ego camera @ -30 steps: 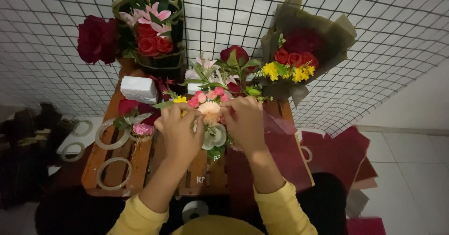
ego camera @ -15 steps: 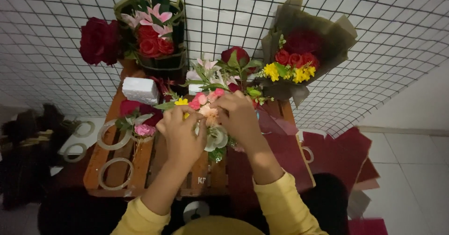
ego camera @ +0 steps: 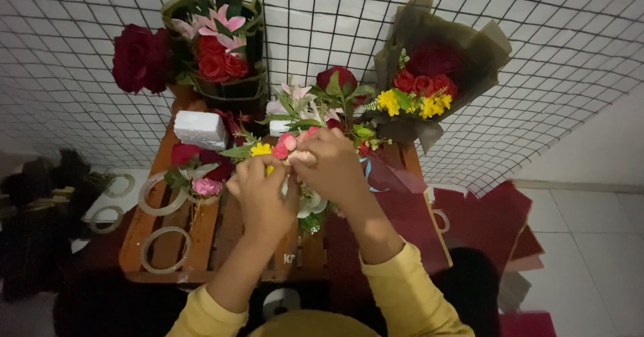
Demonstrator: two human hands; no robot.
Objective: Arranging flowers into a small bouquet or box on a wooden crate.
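Observation:
Both my hands work on a small flower arrangement [ego camera: 305, 119] standing at the middle of a wooden slatted table [ego camera: 221, 236]. It has pink, yellow, white and dark red blooms with green leaves. My left hand [ego camera: 261, 193] is closed around the lower stems and a yellow bloom. My right hand [ego camera: 332, 166] covers the arrangement's right side, its fingers pinching a pale pink flower. The stems below are hidden by my hands.
A wire grid wall holds a dark red rose [ego camera: 137, 58], a green-wrapped bouquet [ego camera: 218, 48] and a dark-wrapped bouquet [ego camera: 429, 82]. On the table lie a white foam block [ego camera: 200, 129], loose flowers [ego camera: 198, 172] and tape rolls [ego camera: 161, 193]. Dark red paper sheets [ego camera: 486, 219] lie to the right.
My hands have drawn closer together on the arrangement, the right one sliding left over the pink flower. The camera view shifted slightly.

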